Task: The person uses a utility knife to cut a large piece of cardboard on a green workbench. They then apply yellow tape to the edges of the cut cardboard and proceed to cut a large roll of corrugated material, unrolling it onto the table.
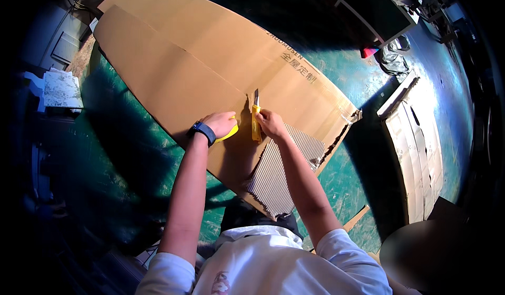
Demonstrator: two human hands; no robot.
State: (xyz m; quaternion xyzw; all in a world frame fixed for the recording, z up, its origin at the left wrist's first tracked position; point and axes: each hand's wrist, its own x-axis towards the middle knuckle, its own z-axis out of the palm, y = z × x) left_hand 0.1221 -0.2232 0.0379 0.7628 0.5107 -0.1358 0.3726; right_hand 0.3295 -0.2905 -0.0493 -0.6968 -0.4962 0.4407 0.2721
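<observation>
Head view: left hand (220, 123) grips curved yellow object (229, 133), right hand (271, 124) grips yellow-handled utility knife (256, 109), both over flat brown cardboard (173, 69).

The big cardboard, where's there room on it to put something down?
The biggest bare patch on the cardboard runs from beyond the left hand to the far end. A smaller one lies between the right hand and the right edge, beyond the ridged patch. It's crowded nearer the person: both hands, the knife and a yellow thing.
</observation>
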